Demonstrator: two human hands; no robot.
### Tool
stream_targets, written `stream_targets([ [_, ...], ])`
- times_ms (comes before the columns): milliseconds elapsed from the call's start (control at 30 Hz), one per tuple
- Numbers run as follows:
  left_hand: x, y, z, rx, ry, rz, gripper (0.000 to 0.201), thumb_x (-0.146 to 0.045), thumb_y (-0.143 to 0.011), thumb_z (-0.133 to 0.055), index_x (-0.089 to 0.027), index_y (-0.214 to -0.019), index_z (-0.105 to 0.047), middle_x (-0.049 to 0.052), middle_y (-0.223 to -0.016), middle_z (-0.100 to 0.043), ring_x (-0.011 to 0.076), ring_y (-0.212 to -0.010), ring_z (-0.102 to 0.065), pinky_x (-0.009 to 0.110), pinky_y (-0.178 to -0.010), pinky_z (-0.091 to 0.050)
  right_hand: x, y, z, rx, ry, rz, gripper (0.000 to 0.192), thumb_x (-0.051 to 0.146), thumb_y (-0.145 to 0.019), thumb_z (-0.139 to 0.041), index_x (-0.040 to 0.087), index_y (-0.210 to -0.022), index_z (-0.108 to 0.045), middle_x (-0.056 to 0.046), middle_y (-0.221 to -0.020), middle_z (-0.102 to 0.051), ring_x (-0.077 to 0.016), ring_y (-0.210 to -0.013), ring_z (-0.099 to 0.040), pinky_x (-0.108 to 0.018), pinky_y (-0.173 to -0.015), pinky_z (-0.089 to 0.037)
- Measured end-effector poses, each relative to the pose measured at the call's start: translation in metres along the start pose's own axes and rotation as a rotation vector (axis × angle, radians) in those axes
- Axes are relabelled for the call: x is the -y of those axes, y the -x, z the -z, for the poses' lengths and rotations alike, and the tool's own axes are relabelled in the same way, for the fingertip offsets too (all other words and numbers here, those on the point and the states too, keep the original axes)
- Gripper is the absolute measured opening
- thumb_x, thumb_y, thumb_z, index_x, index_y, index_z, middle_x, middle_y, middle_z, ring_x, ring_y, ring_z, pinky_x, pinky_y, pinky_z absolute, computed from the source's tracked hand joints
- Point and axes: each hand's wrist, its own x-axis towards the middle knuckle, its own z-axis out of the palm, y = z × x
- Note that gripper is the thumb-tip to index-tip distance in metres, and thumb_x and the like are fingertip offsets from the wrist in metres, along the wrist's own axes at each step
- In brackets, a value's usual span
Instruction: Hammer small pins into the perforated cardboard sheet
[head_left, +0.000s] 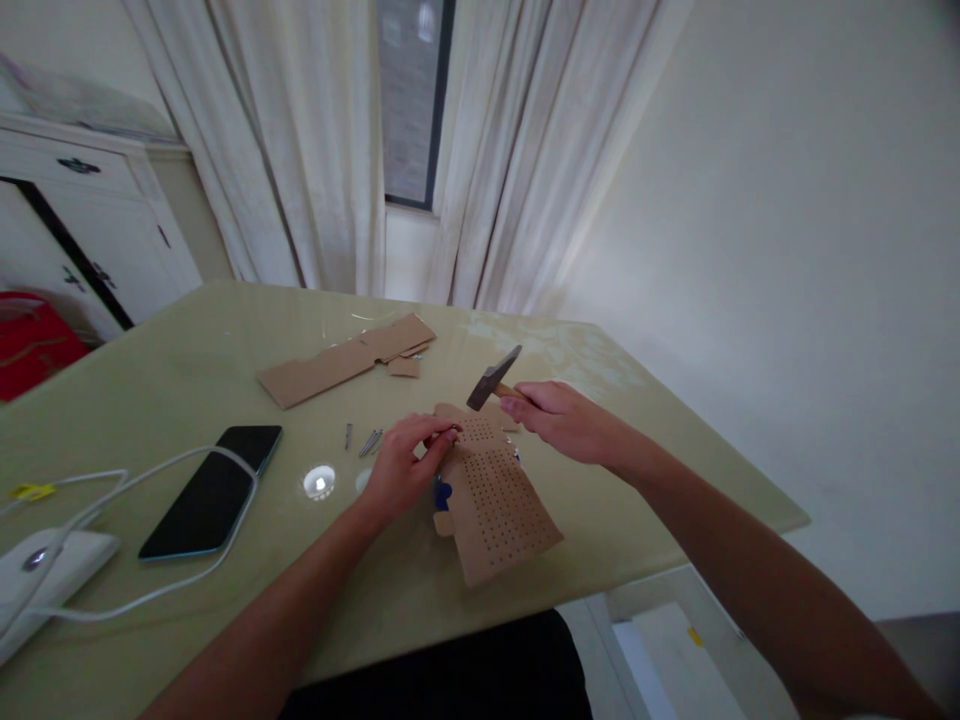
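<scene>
A red bag [37, 350] stands before the cabinet [112, 220], contents hidden from me. The right hand [566, 420] holds the hammer [493, 380] at the far end of the perforated card [502, 500], fingers wrapped round its handle; the head's long axis runs near-left to far-right. The card lies on the table [592, 510], long axis pointing away and slightly left. The left hand [405, 460] pinches at the card's far-left edge (I cannot tell what sits between the fingertips).
</scene>
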Motion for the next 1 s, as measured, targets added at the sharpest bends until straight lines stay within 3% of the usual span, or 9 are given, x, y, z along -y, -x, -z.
stream_targets([
  [200,0.002,0.001,0.000,0.005,-0.007,0.008,0.019,-0.032,-0.102,-0.065,-0.024,-0.100,-0.083,0.004,-0.091,-0.083,0.0191,-0.076,-0.069,0.034,-0.075,-0.053,0.002,-0.001,-0.002,0.051,0.003,0.031,0.047,0.054,-0.110,-0.042,0.022,-0.077,-0.049,0.000,-0.072,-0.054,-0.0169,-0.069,-0.052,-0.032,-0.066,-0.034],
  [467,0.005,0.003,-0.001,0.032,-0.007,-0.006,0.017,-0.032,-0.104,-0.067,-0.024,-0.100,-0.082,0.005,-0.097,-0.085,0.0220,-0.084,-0.073,0.040,-0.086,-0.053,0.008,0.000,0.003,0.032,-0.054,0.078,0.050,0.059,-0.111,-0.040,0.022,-0.079,-0.050,0.000,-0.073,-0.053,-0.0168,-0.070,-0.050,-0.033,-0.068,-0.033],
  [667,0.006,0.003,-0.001,0.041,-0.041,-0.033,0.021,-0.030,-0.104,-0.066,-0.023,-0.090,-0.080,0.004,-0.088,-0.081,0.0220,-0.082,-0.071,0.038,-0.079,-0.051,0.012,-0.005,-0.010,0.115,0.026,0.086,0.042,0.046,-0.112,-0.045,0.021,-0.078,-0.048,-0.001,-0.075,-0.054,-0.0178,-0.074,-0.053,-0.033,-0.070,-0.033],
  [900,0.006,0.003,-0.001,0.042,-0.016,-0.027,0.016,-0.030,-0.104,-0.067,-0.025,-0.099,-0.082,0.004,-0.095,-0.084,0.0221,-0.088,-0.074,0.039,-0.084,-0.053,0.015,-0.003,0.001,0.020,-0.003,0.095,0.047,0.052,-0.113,-0.041,0.022,-0.078,-0.048,-0.001,-0.073,-0.054,-0.0171,-0.071,-0.051,-0.033,-0.068,-0.031],
  [1000,0.004,0.003,0.000,0.059,-0.038,-0.033,0.017,-0.030,-0.104,-0.067,-0.024,-0.098,-0.081,0.003,-0.094,-0.084,0.0219,-0.086,-0.073,0.039,-0.084,-0.052,0.011,-0.004,-0.004,0.053,-0.007,0.095,0.046,0.052,-0.113,-0.041,0.021,-0.079,-0.050,-0.001,-0.075,-0.056,-0.0177,-0.072,-0.052,-0.034,-0.069,-0.031],
])
